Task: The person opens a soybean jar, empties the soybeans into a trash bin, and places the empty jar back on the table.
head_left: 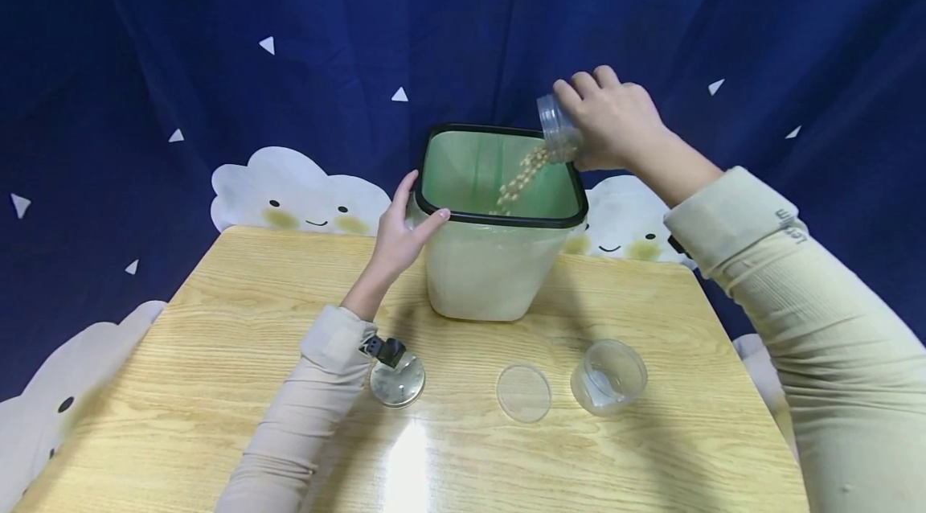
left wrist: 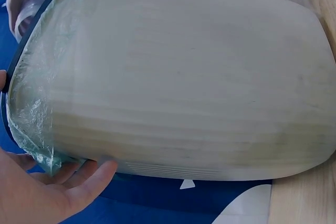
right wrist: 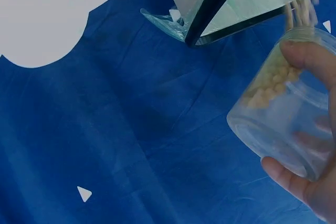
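A clear jar point(head_left: 558, 127) is being held tipped, mouth down, over the far right corner of the bin point(head_left: 499, 256), and a stream of pale beans point(head_left: 522, 175) is falling from it into the bin's green-lined inside. The right hand point(head_left: 615, 123) is gripping the jar, its fingers point(right wrist: 310, 53) curled round the clear wall; in the right wrist view some beans point(right wrist: 268, 85) are still lying inside the jar point(right wrist: 286, 114), near its mouth. The bin is standing upright on the bench point(head_left: 217, 352), toward its far edge, with a black rim point(head_left: 506, 217) clamping a thin plastic liner point(left wrist: 31, 124) that is bunching out just under the rim. The left hand point(head_left: 401, 231) is resting against the bin's near left corner, fingers point(left wrist: 92, 179) straight and relaxed, thumb lying on the rim. In front of the bin, on the bench, a round clear lid point(head_left: 524, 393) is lying flat, with an empty clear jar point(head_left: 608, 376) just to its right and another round lid point(head_left: 397, 380) to its left, beside the left sleeve point(head_left: 318, 392). Behind the bin a dark blue cloth point(head_left: 325, 30) with white triangles and clouds is hanging.
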`<action>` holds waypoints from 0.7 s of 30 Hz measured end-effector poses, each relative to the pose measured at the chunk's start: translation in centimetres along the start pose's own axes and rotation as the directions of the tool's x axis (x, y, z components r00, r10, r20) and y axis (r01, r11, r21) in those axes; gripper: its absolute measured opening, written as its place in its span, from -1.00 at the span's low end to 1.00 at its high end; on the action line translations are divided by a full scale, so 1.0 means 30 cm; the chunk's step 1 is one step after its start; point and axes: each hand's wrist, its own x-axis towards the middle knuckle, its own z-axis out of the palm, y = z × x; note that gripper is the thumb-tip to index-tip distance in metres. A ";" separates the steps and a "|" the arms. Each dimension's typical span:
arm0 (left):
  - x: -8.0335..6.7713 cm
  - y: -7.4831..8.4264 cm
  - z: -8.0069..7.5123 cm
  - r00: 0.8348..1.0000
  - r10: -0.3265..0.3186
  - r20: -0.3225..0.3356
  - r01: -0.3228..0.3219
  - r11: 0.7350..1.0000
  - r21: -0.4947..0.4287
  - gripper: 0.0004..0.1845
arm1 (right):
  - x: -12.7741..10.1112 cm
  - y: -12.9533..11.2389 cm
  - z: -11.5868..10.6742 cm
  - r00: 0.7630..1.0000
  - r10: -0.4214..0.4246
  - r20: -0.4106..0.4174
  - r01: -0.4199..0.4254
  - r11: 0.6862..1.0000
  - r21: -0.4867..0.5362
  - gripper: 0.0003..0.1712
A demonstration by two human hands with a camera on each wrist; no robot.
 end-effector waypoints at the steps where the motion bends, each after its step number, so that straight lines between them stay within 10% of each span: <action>1: 0.000 0.000 -0.001 1.000 -0.001 0.000 0.001 1.000 0.001 -0.20 | -0.001 -0.002 0.001 1.000 -0.011 -0.008 0.011 1.000 -0.011 0.04; 21: 0.001 0.005 -0.008 1.000 0.002 -0.002 -0.002 1.000 0.012 -0.20 | 0.000 -0.033 0.031 0.971 -0.222 -0.094 0.202 0.961 -0.187 -0.08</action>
